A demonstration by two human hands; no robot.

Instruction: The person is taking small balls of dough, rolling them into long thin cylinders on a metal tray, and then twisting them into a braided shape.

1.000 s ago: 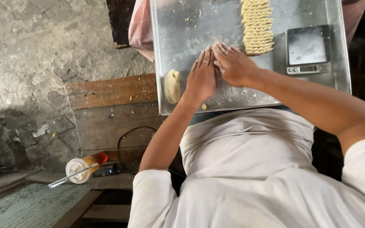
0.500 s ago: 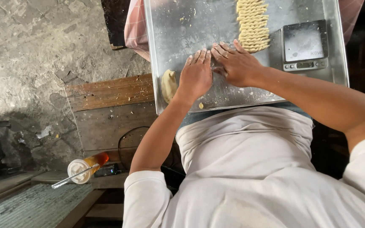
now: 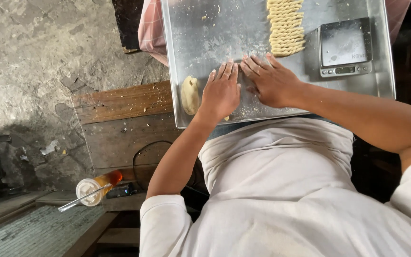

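— Where are your hands?
— Your left hand [image 3: 220, 93] and right hand [image 3: 272, 83] lie flat, fingers spread, side by side on the tray [image 3: 205, 47], probably rolling dough beneath.
— And the dough lump [image 3: 190, 95]?
— At the tray's left edge, beside your left hand.

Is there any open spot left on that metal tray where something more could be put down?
The tray is bare between its left rim and the row of twisted dough pieces, above the left hand. It is crowded by the scale, the right hand and the dough lump.
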